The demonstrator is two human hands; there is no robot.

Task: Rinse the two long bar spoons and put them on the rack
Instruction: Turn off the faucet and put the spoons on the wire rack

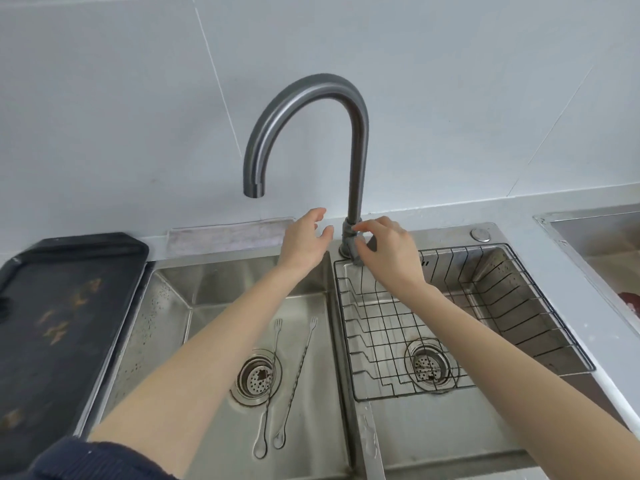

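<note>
Two long twisted bar spoons lie side by side on the floor of the left sink basin (207,282), fork ends pointing away from me. The left spoon (268,393) crosses the drain; the right spoon (298,375) lies just beside it. A black wire rack (485,306) sits in the right basin and holds nothing. My left hand (304,240) hovers open just left of the tap's base. My right hand (384,247) is at the tap handle (356,252), fingers curled around it. No water runs from the spout (254,192).
A dark tray (62,306) rests on the counter to the left of the sink. A folded cloth (225,237) lies along the wall behind the left basin. Another steel basin (602,237) is at the far right edge.
</note>
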